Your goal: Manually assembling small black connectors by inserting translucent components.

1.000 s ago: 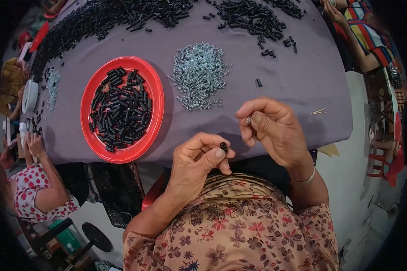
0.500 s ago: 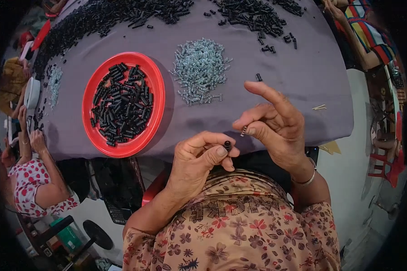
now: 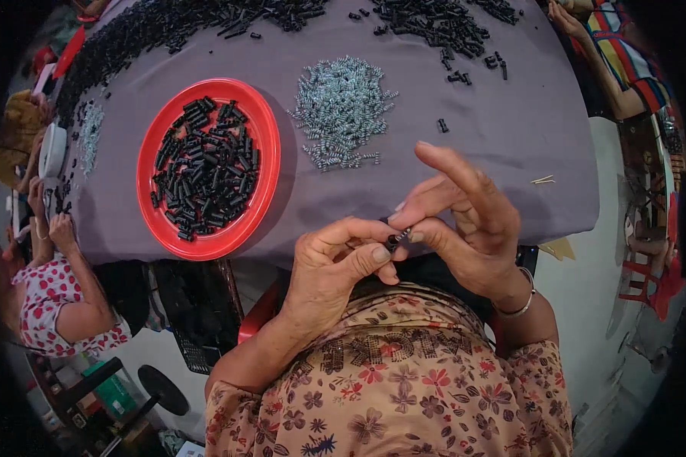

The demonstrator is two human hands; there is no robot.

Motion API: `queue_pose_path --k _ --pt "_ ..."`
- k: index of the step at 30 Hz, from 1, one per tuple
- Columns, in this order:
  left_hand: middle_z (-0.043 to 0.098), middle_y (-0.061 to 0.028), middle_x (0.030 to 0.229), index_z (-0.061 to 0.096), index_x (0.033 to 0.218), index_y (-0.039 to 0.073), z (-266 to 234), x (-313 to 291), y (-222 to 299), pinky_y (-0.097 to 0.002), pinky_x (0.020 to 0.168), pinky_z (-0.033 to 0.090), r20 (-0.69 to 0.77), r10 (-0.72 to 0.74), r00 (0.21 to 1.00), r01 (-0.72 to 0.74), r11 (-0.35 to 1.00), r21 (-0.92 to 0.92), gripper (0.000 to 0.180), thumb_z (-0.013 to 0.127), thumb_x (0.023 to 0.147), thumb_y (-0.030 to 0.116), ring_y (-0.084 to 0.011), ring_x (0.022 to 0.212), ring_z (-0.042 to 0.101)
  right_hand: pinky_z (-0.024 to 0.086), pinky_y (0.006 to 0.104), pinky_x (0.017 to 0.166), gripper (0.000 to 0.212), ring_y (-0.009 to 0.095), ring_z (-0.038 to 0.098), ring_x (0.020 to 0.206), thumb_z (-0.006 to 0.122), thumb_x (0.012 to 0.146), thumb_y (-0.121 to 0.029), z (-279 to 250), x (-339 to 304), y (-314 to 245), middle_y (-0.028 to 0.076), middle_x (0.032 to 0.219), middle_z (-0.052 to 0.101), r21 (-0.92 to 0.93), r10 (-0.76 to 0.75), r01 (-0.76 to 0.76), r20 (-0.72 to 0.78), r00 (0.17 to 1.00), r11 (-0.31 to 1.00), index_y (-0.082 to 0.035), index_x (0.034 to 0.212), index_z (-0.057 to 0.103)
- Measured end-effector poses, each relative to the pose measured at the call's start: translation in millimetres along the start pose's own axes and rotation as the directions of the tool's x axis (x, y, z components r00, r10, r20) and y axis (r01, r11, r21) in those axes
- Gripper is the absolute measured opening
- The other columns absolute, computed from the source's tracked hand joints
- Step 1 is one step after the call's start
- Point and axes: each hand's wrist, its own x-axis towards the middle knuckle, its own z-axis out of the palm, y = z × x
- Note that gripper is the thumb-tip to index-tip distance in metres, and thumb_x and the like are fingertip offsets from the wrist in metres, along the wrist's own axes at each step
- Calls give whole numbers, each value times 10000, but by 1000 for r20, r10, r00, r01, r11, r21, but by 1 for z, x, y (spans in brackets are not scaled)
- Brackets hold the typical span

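My left hand [image 3: 339, 263] grips a small black plastic tube [image 3: 392, 243] between thumb and fingers, its open end turned up toward the right. Thumb and forefinger of my right hand [image 3: 469, 221] pinch a small metal spring [image 3: 404, 233] at the mouth of that tube. How far the spring reaches inside is too small to tell. Beyond my hands a pile of loose silvery springs [image 3: 341, 110] lies on the grey tablecloth [image 3: 480, 99]. To its left stands a round red tray [image 3: 273, 160] full of short black tubes [image 3: 206, 167].
Heaps of black parts [image 3: 198, 19] cover the far side, with another heap [image 3: 434, 30] at far right. One black piece [image 3: 443, 126] lies alone beyond my right hand, thin yellowish sticks [image 3: 543, 180] farther right. Other people sit at left [image 3: 65, 297] and far right [image 3: 625, 61].
My right hand has moved slightly left and down, carrying the spring from beside the black tube to its open end. My left hand keeps hold of the tube.
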Motion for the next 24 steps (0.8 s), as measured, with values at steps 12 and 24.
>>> queue_pose_path --k 12,24 --pt "654 -98 859 619 1014 -16 -1 -1 -3 -218 659 508 -26 62 998 -58 988 140 168 623 850 18 -119 707 618 531 317 670 639 211 662 716 645 732 42 -4 4 0 186 1112 615 -340 -238 258 100 966 904 6 1328 416" --pt "622 -57 857 620 1005 -24 -1 -1 1 -211 658 498 -33 129 991 -107 923 369 165 622 840 -17 -108 718 602 500 316 644 521 244 622 775 694 696 22 -2 5 -17 141 977 645 -519 -264 351 237 935 779 61 1188 528"
